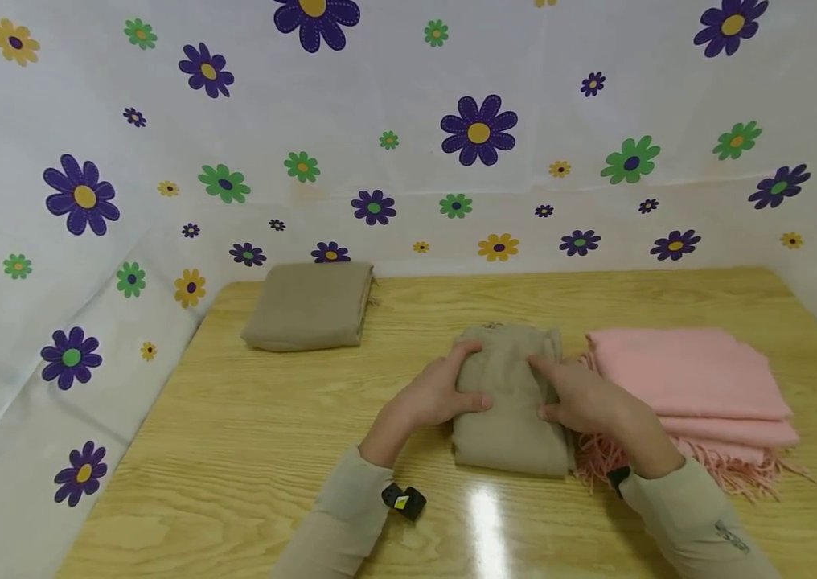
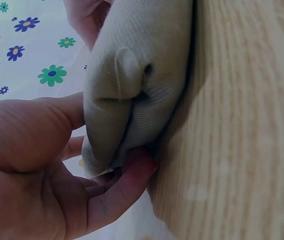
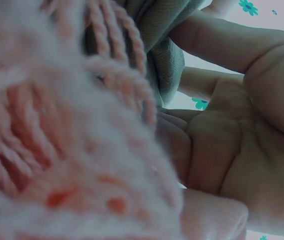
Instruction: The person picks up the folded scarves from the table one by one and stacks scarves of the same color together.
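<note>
A folded beige scarf [image 1: 506,426] lies on the wooden table in front of me, longer front to back than wide. My left hand [image 1: 445,390] grips its left side, thumb on top; in the left wrist view the fingers [image 2: 126,185] curl in under the folded edge. On the opposite side my right hand [image 1: 582,394] holds the scarf with its thumb on top. Close by that hand lies a folded pink scarf [image 1: 691,374]. Its twisted fringe [image 3: 121,100] covers much of the right wrist view and hides some of the right fingers.
Another folded beige scarf [image 1: 310,305] sits at the table's back left. The wood-grain table [image 1: 256,450] meets a white flower-print sheet [image 1: 408,96] at the back and sides. A black wrist device [image 1: 404,502] is strapped at the left sleeve.
</note>
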Demonstrator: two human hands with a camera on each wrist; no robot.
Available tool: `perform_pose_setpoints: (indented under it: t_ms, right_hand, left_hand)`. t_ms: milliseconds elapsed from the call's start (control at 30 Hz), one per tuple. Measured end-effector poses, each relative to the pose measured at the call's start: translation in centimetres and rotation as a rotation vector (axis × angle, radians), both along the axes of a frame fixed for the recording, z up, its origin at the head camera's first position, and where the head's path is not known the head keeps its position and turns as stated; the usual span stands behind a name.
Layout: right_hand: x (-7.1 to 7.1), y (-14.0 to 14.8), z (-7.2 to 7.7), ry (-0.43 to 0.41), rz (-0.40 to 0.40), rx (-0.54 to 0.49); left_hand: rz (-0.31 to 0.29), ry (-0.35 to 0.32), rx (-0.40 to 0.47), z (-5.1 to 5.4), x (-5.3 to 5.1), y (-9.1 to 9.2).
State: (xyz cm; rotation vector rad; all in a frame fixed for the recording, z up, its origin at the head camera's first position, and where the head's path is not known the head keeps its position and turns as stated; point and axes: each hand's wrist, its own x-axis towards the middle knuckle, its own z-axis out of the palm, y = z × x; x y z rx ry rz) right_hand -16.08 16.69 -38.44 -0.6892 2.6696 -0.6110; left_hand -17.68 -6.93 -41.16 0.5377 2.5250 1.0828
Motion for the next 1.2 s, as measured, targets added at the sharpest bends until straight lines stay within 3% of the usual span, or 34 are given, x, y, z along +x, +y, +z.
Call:
perform_pose_setpoints:
  t_ms: [233, 700, 1033, 1200]
  right_hand:
    - [0.0, 0.5, 0.1, -0.018, 0.032, 0.078]
    - [-0.2, 0.4, 0.0, -0.009, 0.057, 0.041]
    - [-0.2, 0.5, -0.2, -0.029, 0.058, 0.023]
    - [-0.4, 0.4, -0.1, -0.03, 0.06, 0.029]
  left_hand:
    - [-0.001, -0.011, -0.008, 0.2, -0.2, 0.2]
    - [-0.004, -0.008, -0.015, 0.2, -0.3, -0.2]
    - [-0.131, -0.048, 0.02, -0.2, -0.9, -1.5]
    - [-0.162, -0.074, 0.026, 0.0, -1.2, -1.8]
